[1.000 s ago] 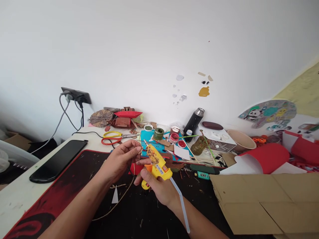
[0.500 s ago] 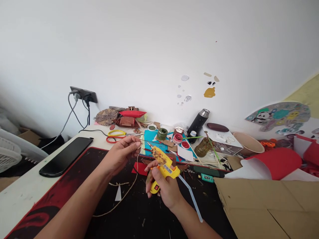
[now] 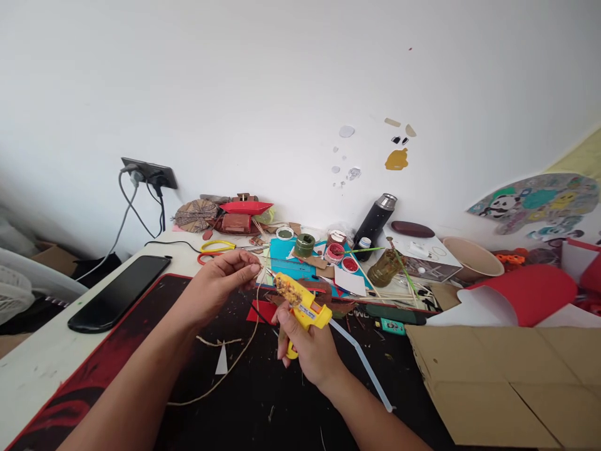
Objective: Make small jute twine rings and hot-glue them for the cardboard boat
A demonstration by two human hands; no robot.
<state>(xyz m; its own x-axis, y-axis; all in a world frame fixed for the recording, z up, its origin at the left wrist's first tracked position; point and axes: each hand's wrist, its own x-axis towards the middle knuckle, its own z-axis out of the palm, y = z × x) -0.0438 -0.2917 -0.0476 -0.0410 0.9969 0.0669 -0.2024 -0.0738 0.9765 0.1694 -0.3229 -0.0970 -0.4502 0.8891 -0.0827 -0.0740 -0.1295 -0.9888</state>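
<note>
My right hand (image 3: 307, 351) is wrapped round a yellow hot glue gun (image 3: 300, 297), its tip pointing up and left. A bent, translucent glue stick (image 3: 369, 369) trails from the gun's back end. In a pinch, my left hand (image 3: 230, 272) holds the end of a thin tan string (image 3: 244, 354), which hangs down and curves left over the dark mat. The gun's nozzle is close to the left fingertips; whether they touch I cannot tell. Below the hands lie a short piece of string (image 3: 218, 342), a white paper triangle (image 3: 221, 360) and a red paper piece (image 3: 261, 311).
A black phone (image 3: 119, 292) lies at the left, scissors (image 3: 216, 247) behind my left hand. Open paint jars (image 3: 305, 244) stand on blue paper at the back, near a black thermos (image 3: 373, 219). A folded cardboard sheet (image 3: 507, 376) covers the right front.
The glue gun has moved left and up, bringing its nozzle nearer to my left fingertips. My left hand keeps its pinch on the string. The camera view has shifted slightly.
</note>
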